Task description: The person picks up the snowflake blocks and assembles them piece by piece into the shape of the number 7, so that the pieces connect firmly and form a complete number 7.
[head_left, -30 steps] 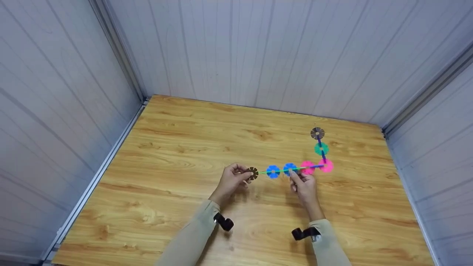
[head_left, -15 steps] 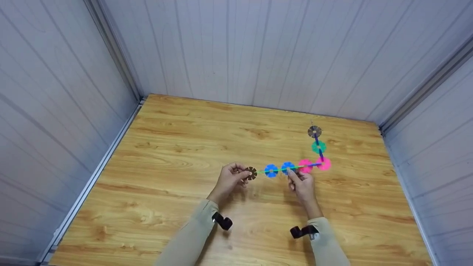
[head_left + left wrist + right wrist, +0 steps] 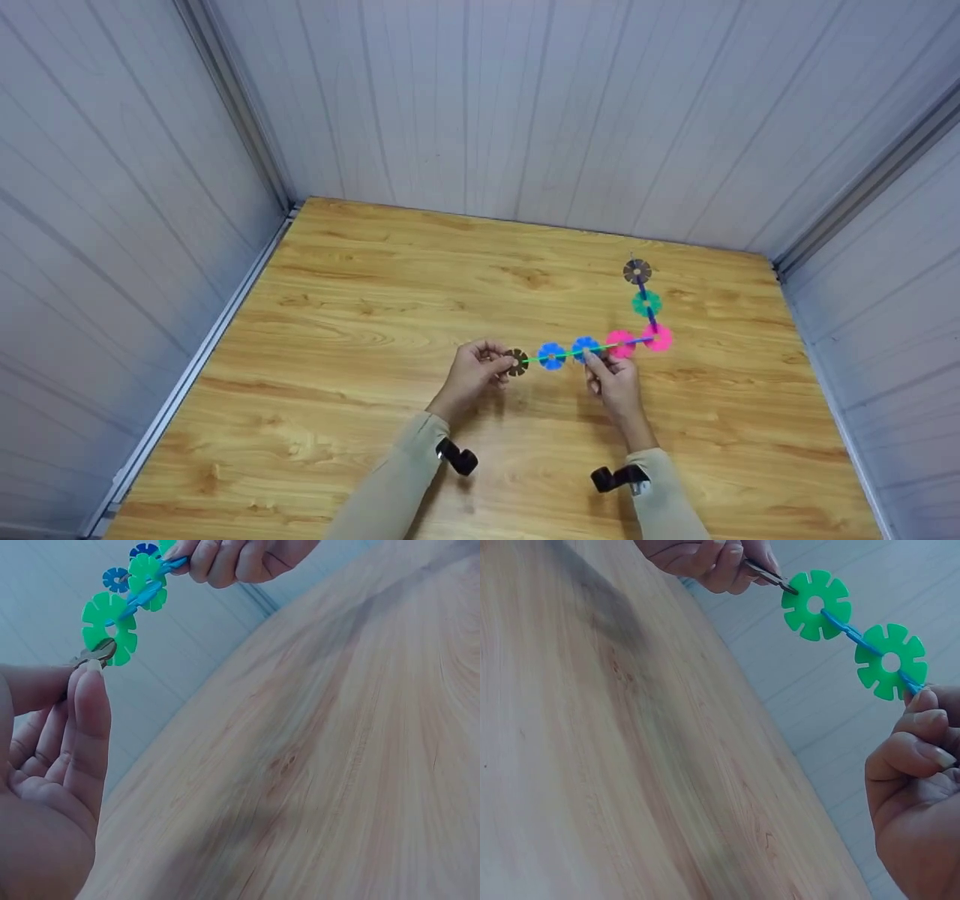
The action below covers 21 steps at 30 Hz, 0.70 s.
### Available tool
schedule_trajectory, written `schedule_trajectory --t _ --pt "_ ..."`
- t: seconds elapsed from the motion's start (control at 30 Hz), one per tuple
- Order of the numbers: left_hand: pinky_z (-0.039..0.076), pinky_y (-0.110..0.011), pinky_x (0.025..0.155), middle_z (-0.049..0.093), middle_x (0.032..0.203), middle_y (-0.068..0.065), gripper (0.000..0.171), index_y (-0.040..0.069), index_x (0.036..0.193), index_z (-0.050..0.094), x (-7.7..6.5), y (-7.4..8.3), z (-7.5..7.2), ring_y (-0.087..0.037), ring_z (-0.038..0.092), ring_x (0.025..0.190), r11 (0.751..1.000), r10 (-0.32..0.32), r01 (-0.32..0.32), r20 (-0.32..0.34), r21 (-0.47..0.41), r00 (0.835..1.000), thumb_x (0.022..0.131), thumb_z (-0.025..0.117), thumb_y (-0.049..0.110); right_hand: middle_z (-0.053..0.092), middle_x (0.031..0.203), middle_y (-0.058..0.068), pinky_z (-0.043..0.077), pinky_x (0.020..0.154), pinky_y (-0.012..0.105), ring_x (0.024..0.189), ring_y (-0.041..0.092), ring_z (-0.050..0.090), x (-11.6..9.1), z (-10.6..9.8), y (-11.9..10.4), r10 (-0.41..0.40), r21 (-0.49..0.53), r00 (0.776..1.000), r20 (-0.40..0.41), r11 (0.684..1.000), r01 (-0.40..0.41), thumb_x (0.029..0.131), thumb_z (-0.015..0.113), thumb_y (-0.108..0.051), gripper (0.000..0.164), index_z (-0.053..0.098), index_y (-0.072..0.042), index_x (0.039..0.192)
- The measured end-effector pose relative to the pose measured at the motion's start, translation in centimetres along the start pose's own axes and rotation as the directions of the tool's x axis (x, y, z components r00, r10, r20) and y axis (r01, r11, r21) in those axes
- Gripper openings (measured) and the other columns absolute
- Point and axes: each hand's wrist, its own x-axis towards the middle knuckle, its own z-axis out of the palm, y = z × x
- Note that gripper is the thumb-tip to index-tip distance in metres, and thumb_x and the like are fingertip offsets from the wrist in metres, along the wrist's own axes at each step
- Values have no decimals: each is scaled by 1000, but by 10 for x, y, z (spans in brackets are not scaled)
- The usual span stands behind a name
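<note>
My left hand point(image 3: 474, 375) pinches a brown notched plastic disc point(image 3: 515, 362) between thumb and fingers. In the left wrist view this brown disc point(image 3: 105, 652) meets the rim of a green notched disc point(image 3: 94, 619). That green disc is the left end of a chain of interlocked discs. My right hand point(image 3: 616, 381) grips the chain at a blue disc point(image 3: 586, 345), thumb on its lower edge. Another blue disc point(image 3: 551, 356) sits between the hands. To the right come two pink discs, one point(image 3: 621, 344) nearer and one point(image 3: 658, 337) at the bend.
From the bend the chain runs away from me through a teal disc point(image 3: 646, 303) to a grey-brown disc point(image 3: 637, 271). Below lies a wood-grain tabletop point(image 3: 360, 420). Pale panel walls point(image 3: 480, 105) enclose its back and sides. Black wrist cameras point(image 3: 459, 457) sit on both sleeves.
The brown disc has come closer to the chain's left end, from a small gap to overlapping the green disc's edge. Both hands keep their holds.
</note>
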Motion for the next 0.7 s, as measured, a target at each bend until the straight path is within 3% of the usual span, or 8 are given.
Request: schedule_trajectory --t 0.37,0.5,0.7 --pt "53 -27 49 68 73 -11 14 -2 85 58 -2 -10 4 -13 61 54 998 49 -50 -19 -36 999 87 70 -9 50 56 1 30 39 16 41 4 38 4 4 -4 4 10 1000 14 1000 -4 97 58 2 28 52 4 70" --pt "53 -26 48 68 75 -11 17 0 83 57 -3 -14 5 -13 62 54 995 65 -68 -47 -69 997 86 69 -11 50 57 2 29 39 17 42 3 37 5 6 -4 3 -12 999 34 1000 -3 97 58 2 28 49 11 72" --pt "53 -24 49 67 74 -11 19 0 81 55 -5 -15 10 -13 62 53 990 70 -72 -19 -123 997 85 68 -14 51 57 1 32 39 17 41 5 39 9 1 -7 -6 -55 998 62 998 10 97 57 3 27 47 13 74"
